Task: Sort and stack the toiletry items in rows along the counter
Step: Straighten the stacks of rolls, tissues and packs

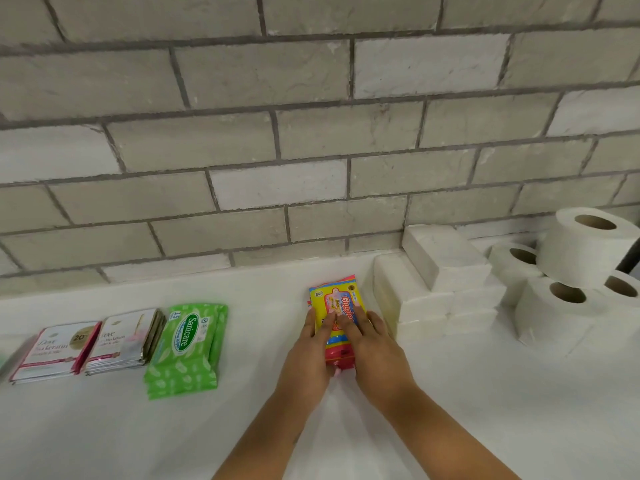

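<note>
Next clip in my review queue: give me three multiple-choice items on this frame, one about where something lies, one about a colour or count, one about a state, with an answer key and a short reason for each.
1. Where does the yellow and red Giggles pack lie?
A. Between the green Sanicare packs and the white tissue stacks
B. On top of the toilet rolls
C. Left of the Dove sachets

2. How many toilet rolls show a cardboard core?
A. One
B. Two
C. Four

3. How do the hands meet the Giggles pack?
A. Both hover well above it
B. Left hand and right hand rest on it with fingers laid flat
C. One hand lifts it off the counter

Key: 1 A, green packs sit to its left and tissue stacks to its right. 2 C, four brown cores are visible. 3 B, straight fingers lie on top of the pack on the counter.
</note>
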Motion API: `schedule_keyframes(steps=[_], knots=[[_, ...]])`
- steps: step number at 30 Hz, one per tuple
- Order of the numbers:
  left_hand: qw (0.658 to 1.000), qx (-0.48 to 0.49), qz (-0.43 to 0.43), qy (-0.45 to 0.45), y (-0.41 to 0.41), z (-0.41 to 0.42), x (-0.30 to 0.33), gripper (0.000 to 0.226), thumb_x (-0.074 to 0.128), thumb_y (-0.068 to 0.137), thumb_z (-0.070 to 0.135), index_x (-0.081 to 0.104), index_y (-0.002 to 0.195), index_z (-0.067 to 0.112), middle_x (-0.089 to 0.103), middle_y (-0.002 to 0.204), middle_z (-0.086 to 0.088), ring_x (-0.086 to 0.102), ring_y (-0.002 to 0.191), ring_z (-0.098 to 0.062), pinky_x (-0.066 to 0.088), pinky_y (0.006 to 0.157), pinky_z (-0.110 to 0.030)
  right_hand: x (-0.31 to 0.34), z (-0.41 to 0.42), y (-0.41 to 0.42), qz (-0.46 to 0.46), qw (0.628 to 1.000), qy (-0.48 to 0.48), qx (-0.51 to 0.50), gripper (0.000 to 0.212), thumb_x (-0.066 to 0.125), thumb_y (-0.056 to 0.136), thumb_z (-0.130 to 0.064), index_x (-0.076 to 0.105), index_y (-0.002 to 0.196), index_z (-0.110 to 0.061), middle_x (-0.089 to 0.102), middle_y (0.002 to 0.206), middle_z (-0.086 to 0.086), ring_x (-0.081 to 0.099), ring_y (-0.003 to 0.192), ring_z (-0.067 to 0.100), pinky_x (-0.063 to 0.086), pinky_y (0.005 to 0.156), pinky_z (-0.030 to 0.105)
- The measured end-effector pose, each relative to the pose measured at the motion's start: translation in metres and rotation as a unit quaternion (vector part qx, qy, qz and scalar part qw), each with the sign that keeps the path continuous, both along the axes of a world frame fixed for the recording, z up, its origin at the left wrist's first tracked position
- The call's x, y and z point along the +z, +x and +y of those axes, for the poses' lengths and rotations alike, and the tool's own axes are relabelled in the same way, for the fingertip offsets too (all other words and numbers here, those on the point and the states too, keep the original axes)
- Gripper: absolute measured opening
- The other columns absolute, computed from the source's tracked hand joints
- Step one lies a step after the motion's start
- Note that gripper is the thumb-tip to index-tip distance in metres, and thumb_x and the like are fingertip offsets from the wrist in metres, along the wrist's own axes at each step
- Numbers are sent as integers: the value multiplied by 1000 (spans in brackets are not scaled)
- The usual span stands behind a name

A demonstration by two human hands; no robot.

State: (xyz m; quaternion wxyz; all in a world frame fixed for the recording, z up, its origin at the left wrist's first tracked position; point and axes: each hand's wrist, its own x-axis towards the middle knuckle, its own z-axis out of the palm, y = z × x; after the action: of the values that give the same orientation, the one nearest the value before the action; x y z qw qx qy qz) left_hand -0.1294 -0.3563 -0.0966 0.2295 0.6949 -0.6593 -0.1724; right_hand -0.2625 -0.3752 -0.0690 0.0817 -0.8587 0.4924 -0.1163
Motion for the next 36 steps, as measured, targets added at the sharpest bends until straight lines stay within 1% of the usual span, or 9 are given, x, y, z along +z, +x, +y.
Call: schedule_keyframes(steps=[2, 12, 17, 20, 22, 24, 28, 34, 36], knots=[[1000, -2, -3, 2, 1, -1, 2, 92, 70, 79, 11, 12, 149, 30, -4, 159, 1, 33, 140, -15, 34, 109, -22, 3, -1, 0, 8, 1000, 24, -1, 72, 48, 91, -12, 10, 150, -26, 1, 159, 1, 7, 144, 23, 34, 106, 34], [1000, 1, -12, 7, 0, 2, 6, 99, 71, 78, 16, 5, 149, 32, -3, 160, 1, 39, 136, -18, 38, 106, -25, 5, 0, 2, 16, 999, 42, -5, 76, 51, 91, -18, 4, 150, -27, -3, 159, 0, -3, 146, 27, 22, 114, 35], [1000, 25, 6, -5, 4, 12, 12, 103, 65, 83, 23, -16, 146, 22, -2, 159, 1, 28, 142, -17, 34, 104, -22, 3, 2, 3, 25, 999, 36, -11, 87, 55, 82, -43, 4, 151, -27, -4, 159, 1, -11, 145, 30, 0, 117, 38], [996, 42, 60, -49, 15, 31, 21, 92, 67, 83, 27, 5, 150, 19, 16, 154, 9, 22, 143, -11, 19, 104, -9, 6, 5, 8, -22, 999, 27, -3, 87, 42, 77, -50, 5, 150, -22, -4, 158, 0, -11, 145, 27, -12, 113, 33], [990, 83, 67, -92, 25, 47, 27, 75, 65, 86, 25, 25, 148, 17, 37, 148, 5, 36, 137, -11, 22, 104, -9, 13, 13, 17, -88, 996, 0, 22, 81, 42, 76, -41, 18, 149, -15, 10, 157, 3, 2, 146, 27, -6, 114, 30], [976, 143, 96, -134, 38, 61, 32, 56, 64, 86, 17, 44, 138, 18, 59, 129, 4, 55, 120, -11, 35, 97, -10, 18, 22, 30, -167, 985, -7, 33, 66, 50, 77, -21, 39, 141, -12, 35, 149, 6, 23, 142, 25, 18, 115, 31], [943, 241, 150, -172, 70, 91, 51, 35, 57, 86, 5, 58, 119, 18, 68, 109, 6, 61, 97, -2, 35, 78, 3, 27, 46, 62, -237, 970, 34, 48, 53, 59, 80, -9, 50, 131, -19, 60, 125, 1, 53, 118, 20, 40, 97, 25], [924, 327, 141, -139, 135, 112, 56, 43, 55, 89, 9, 51, 131, 10, 54, 134, -6, 50, 124, -22, 34, 102, -26, 22, 65, 120, -342, 919, 198, 2, 45, 62, 83, -8, 50, 126, -15, 58, 125, -3, 58, 103, 12, 40, 83, 17], [929, 327, 148, -93, 154, 112, 55, 44, 51, 90, 9, 48, 134, 8, 54, 133, -9, 48, 124, -25, 34, 101, -29, 20, 69, 140, -369, 890, 266, -27, 46, 62, 84, -10, 48, 128, -15, 55, 128, -2, 57, 106, 16, 38, 82, 19]])
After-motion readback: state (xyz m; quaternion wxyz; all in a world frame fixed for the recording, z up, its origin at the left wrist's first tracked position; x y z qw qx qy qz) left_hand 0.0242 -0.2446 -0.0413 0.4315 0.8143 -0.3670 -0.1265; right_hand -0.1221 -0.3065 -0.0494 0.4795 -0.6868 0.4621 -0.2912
